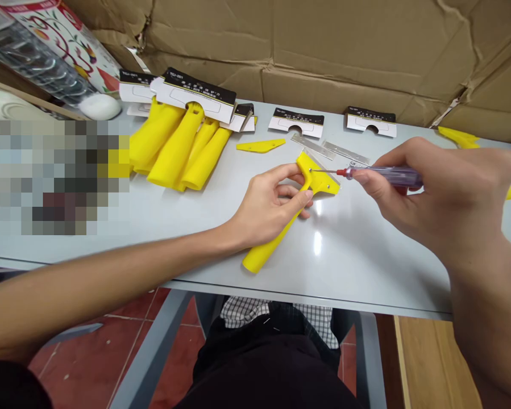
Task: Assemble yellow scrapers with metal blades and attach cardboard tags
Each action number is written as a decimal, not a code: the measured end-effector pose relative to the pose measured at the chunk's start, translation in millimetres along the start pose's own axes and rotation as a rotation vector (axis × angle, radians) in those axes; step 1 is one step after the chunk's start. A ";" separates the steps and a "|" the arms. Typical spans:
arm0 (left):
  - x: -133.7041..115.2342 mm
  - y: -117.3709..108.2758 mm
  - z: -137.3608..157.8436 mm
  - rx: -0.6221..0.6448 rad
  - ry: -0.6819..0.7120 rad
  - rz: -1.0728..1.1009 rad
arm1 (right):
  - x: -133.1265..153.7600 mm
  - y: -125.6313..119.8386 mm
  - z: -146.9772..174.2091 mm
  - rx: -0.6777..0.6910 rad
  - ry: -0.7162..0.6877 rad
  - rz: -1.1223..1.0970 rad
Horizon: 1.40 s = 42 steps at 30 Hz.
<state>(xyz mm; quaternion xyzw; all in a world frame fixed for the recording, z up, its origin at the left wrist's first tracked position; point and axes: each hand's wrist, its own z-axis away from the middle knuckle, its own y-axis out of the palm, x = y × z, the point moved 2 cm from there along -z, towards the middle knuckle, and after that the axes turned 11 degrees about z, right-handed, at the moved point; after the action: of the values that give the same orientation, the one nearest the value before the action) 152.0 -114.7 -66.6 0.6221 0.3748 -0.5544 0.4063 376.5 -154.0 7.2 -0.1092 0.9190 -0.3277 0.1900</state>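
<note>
My left hand (272,207) is closed round the neck of a yellow scraper (272,241), whose handle slants down towards the table's front edge. Two screws show on the scraper's head, and a thin blade edge sticks out behind it. In my right hand (443,193) is a screwdriver (387,175) with a clear purplish handle, held almost level. Its tip meets the left screw (310,170) on the scraper head. Just beyond lie flat metal blades (347,152) in clear wrapping and a loose yellow cover piece (261,146).
Several yellow scraper handles (170,150) with black-and-white header cards (199,94) are piled at left. Two more cards (296,122) (371,121) stand at the back before a cardboard wall (344,51). A plastic bottle (37,62) leans at far left. Yellow pieces (457,136) lie at right.
</note>
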 end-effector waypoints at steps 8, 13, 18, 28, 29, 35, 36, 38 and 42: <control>0.2 0.3 0.8 0.005 -0.027 0.010 | 0.6 2.9 -2.2 -0.083 0.012 -0.015; -0.5 0.4 0.0 0.005 -0.018 0.028 | 5.0 1.9 -4.0 0.020 -0.020 -0.183; -1.1 -0.3 -0.2 0.000 -0.016 0.017 | 5.0 1.3 -4.5 0.034 -0.077 -0.249; 0.4 -1.3 -0.9 0.013 -0.027 0.012 | 1.4 2.3 -3.1 0.029 -0.069 -0.301; 0.3 -1.2 -0.9 0.011 -0.029 0.015 | 2.0 1.3 -3.7 -0.001 -0.064 -0.305; -0.5 -0.4 -0.3 0.032 -0.045 0.036 | 9.3 -4.3 -3.2 0.018 -0.057 -0.255; -0.6 -0.3 -0.3 0.030 -0.046 0.035 | 9.6 -4.1 -2.9 0.027 -0.071 -0.261; -0.6 -0.3 -0.4 0.024 -0.045 0.039 | 8.2 -2.1 -3.0 0.038 -0.090 -0.268; 1.0 -0.3 -0.7 0.023 -0.046 0.044 | 1.1 2.9 -3.4 0.025 -0.080 -0.185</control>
<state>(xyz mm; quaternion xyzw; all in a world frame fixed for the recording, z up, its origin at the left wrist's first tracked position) 152.1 -113.9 -67.5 0.6219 0.3452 -0.5637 0.4200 373.8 -150.3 7.5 -0.2043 0.8925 -0.3506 0.1970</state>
